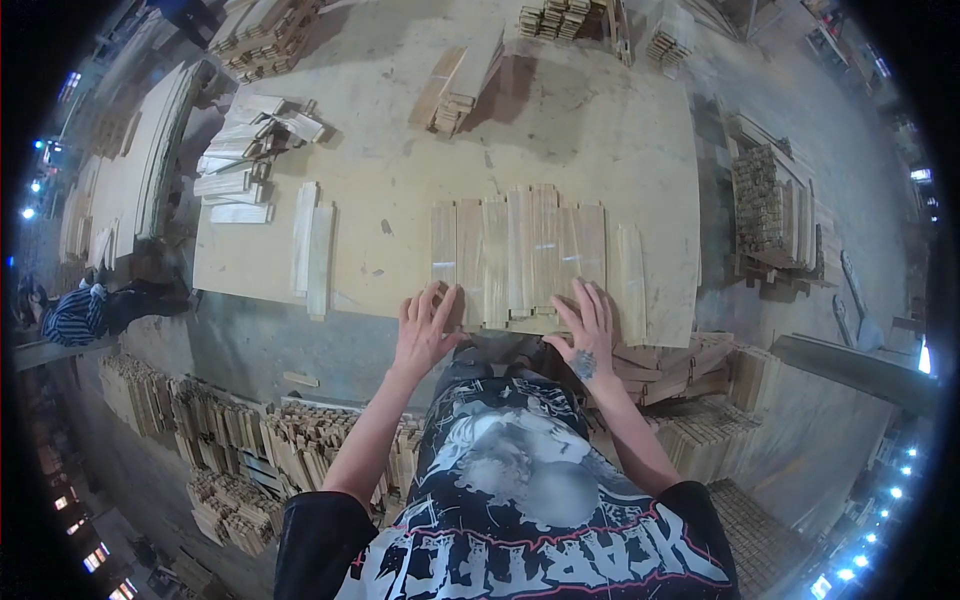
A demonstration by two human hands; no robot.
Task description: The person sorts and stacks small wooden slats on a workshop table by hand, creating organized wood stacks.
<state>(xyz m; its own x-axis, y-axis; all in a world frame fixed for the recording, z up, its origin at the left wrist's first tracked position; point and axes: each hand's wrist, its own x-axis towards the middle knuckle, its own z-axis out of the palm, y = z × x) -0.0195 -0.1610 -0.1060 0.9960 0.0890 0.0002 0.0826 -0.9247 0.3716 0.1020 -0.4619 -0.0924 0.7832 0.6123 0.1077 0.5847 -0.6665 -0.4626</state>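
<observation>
A row of pale wooden slats (pixel 520 255) lies side by side near the front edge of a large plywood board (pixel 400 180). My left hand (pixel 425 330) rests flat, fingers spread, on the near ends of the leftmost slats. My right hand (pixel 585 328), tattooed on its back, presses flat on the near ends of the slats toward the right. Neither hand grips anything. One slat (pixel 630 275) lies slightly apart at the right end of the row.
Loose slats (pixel 312 248) and a messy pile (pixel 245 160) lie on the board's left. More stacks (pixel 462 85) sit at the back, a pallet stack (pixel 770 205) at right, heaps of short pieces (pixel 230 440) below. A person in stripes (pixel 75 310) crouches at far left.
</observation>
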